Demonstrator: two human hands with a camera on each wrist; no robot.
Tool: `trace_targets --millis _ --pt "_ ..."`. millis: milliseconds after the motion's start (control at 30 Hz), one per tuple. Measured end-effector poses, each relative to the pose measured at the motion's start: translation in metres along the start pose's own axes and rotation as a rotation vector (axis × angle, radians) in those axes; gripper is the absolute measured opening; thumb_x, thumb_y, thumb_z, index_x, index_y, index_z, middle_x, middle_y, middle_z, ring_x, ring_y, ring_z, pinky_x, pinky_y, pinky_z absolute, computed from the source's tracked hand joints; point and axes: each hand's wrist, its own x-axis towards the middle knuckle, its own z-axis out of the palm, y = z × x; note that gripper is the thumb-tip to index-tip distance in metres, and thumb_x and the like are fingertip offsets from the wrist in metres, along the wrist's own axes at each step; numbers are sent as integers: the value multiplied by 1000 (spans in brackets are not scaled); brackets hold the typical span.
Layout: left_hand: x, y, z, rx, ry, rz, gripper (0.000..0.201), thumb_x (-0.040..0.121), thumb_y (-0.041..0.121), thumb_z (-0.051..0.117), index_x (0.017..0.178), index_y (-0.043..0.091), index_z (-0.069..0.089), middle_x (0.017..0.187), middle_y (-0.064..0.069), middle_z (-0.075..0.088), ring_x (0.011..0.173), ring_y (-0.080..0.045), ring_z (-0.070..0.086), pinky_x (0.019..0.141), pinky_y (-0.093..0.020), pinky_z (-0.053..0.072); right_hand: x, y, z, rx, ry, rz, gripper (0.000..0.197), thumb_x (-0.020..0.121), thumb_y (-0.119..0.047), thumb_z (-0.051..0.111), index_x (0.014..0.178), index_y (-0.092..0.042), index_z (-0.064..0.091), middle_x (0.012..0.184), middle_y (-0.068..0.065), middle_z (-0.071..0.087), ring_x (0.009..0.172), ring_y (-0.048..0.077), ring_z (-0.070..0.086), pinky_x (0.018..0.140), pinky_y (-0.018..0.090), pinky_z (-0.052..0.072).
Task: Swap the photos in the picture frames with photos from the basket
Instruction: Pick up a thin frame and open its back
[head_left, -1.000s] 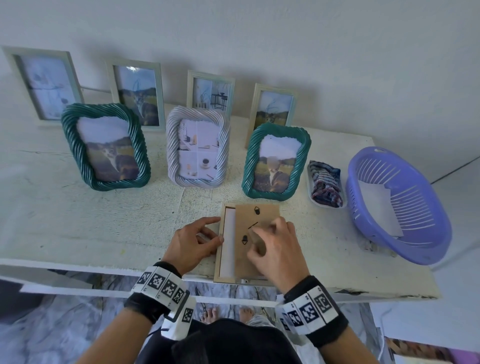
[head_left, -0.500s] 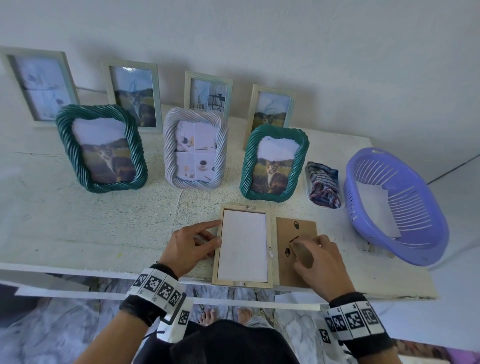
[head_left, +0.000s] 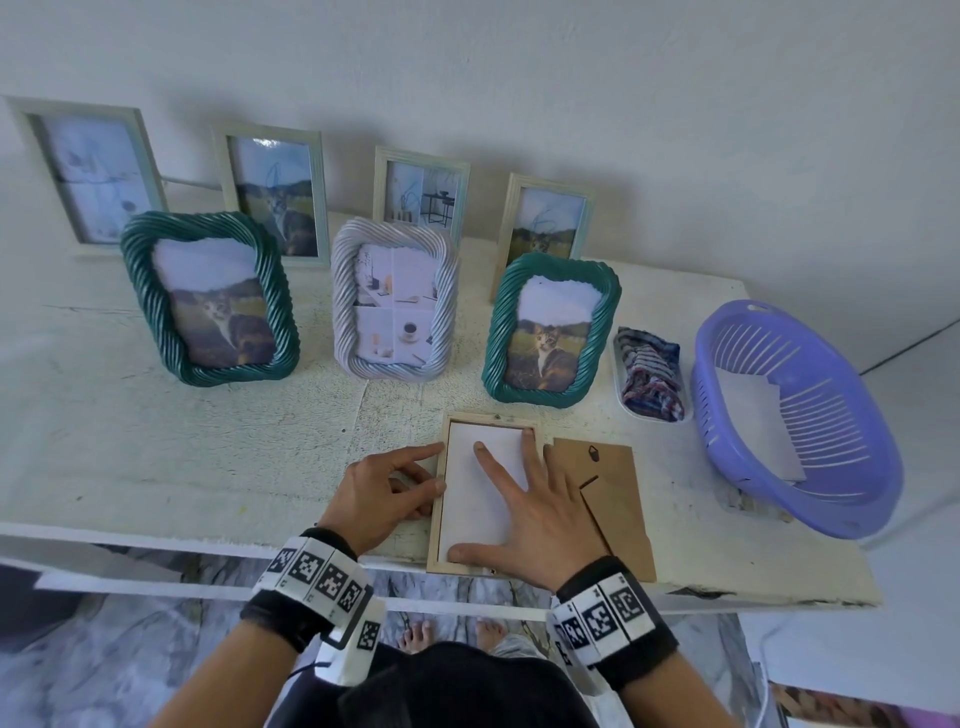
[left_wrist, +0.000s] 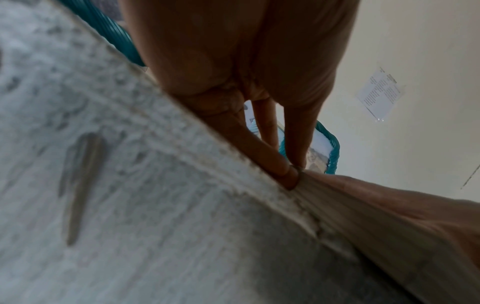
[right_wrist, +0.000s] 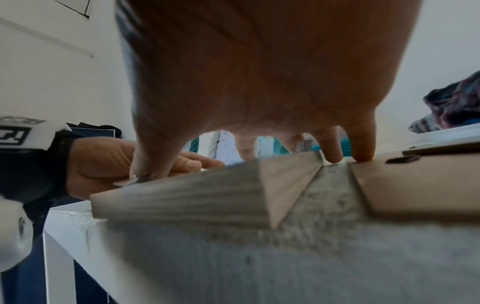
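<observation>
Head view shows one wooden picture frame (head_left: 488, 493) lying face down at the front edge of the desk (head_left: 182, 441), its brown backing board (head_left: 608, 499) already off and lying just beside it on the right. The white back of a photo (head_left: 480, 499) is exposed inside the frame. The right hand (head_left: 524, 514) lies spread flat on that photo, fingers straight, thumb near the lower frame rail, holding nothing. The left hand (head_left: 376, 493) steadies the frame's left rail with forefinger and thumb tips against it, its other fingers loosely curled; it grasps nothing. The purple basket (head_left: 810, 415) stands well apart at the right end of the desk, with white photo sheets (head_left: 753, 415) lying inside. Seven other frames stand upright toward the wall, each with a picture in it; whether any has been swapped cannot be told. Judgement: this frame is opened but its old photo is not yet lifted out. Remaining work: remove it, fetch a replacement from the basket, refit the backing, stand the frame up.
</observation>
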Motion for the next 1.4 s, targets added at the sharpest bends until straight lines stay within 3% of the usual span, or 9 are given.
trace_targets --millis 467,733,933,1033,1100,1200,1267,1333,1400 --pt "2 -3 0 -1 -2 8 40 81 17 79 116 32 68 82 1 73 67 -18 72 70 -36 61 7 -5 -6 0 -40 14 125 57 -90 54 149 -41 -15 158 16 -23 146 41 -13 118 53 3" --pt "0 -1 0 -2 -6 12 40 82 15 77 116 33 67 80 3 72 66 -20 72 70 -40 62 5 -4 -7 3 106 -13 110 66 -85 47 151 -40 -4 160 17 9 146 40 6 118 48 11" --pt "-4 18 5 66 84 131 47 82 57 64 123 36 60 87 9 69 74 -7 65 59 -29 57 -7 0 -11 216 194 -47 113 65 -79 62 150 -44 -3 162 6 -1 148 24 4 117 42 20" --pt "-7 34 10 -156 -22 133 52 85 16 73 129 32 50 88 -4 71 79 -16 67 64 -33 60 -17 2 -13 371 189 -101 116 62 -74 70 149 -46 -2 160 -6 -20 148 11 -8 117 35 20" --pt "-7 40 13 -212 -44 140 50 86 2 70 123 29 51 85 -11 69 77 -22 67 64 -37 60 -24 4 -14 505 244 -123 110 66 -67 74 150 -47 7 157 -14 -25 140 -11 -8 111 13 20" --pt "-4 42 15 -270 -3 124 35 87 -2 66 108 22 53 82 -13 68 77 -28 66 63 -41 60 -30 8 -16 686 438 -133 70 86 -40 70 144 -44 30 159 -7 13 135 -18 14 105 4 24" --pt "-3 41 15 -251 29 121 24 88 -2 66 100 17 59 82 -11 67 76 -28 65 61 -38 59 -33 12 -15 799 554 -122 52 93 -20 61 137 -39 42 128 -2 54 112 0 51 95 26 45" --pt "-2 39 17 -148 40 150 17 89 2 66 97 18 66 86 -4 70 79 -26 66 62 -33 60 -38 9 -20 918 578 -104 52 95 -8 55 134 -41 46 81 2 54 70 17 51 68 34 47" --pt "-5 39 19 -56 32 163 11 91 20 67 100 22 71 96 4 71 86 -17 68 64 -30 60 -46 4 -29 1052 541 -135 56 96 -6 56 139 -39 41 70 6 54 63 25 50 62 37 47"
